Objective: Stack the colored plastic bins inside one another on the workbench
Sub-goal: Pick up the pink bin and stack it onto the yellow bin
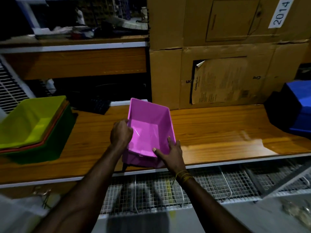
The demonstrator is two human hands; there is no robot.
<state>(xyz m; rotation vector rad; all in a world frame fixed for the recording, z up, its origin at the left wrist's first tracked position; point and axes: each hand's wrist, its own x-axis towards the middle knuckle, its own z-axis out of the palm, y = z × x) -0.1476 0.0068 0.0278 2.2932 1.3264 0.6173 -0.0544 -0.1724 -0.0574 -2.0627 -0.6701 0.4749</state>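
Dim storage area w/ a wooden workbench (218, 132) running left to right, white-edged at the front, glare patch on its right half. Behind it, right of centre: stacked cardboard boxes (227, 47), the upper one carrying a white label reading "2014" (281, 13), the lower one w/ a printed sheet (218, 81) partly peeled at its top-left corner. Behind left: a wooden shelf unit (75, 63) w/ cluttered, dark items on top, too dim to identify. Below the bench front: white wire-mesh baskets (210, 184). Left end of bench: nested bin stack (33, 130), yellow-green bin innermost, a thin red-orange rim beneath it, dark green bin outermost; stack sits flat on the bench, well apart from the centre. Right end of bench: blue bin (299, 105), partly cut off by the frame edge, orientation unclear. Centre, near the front edge: pink bin (149, 126), open side up, tilted, its near end raised; empty interior visible. Left hand (121, 133) is closed over the bin's left rim, fingers curled around the wall. Right hand (171, 148) clasps the near right corner, thumb inside the rim, fingers on the outer wall. Yellow thread band (183, 175) on the right wrist.
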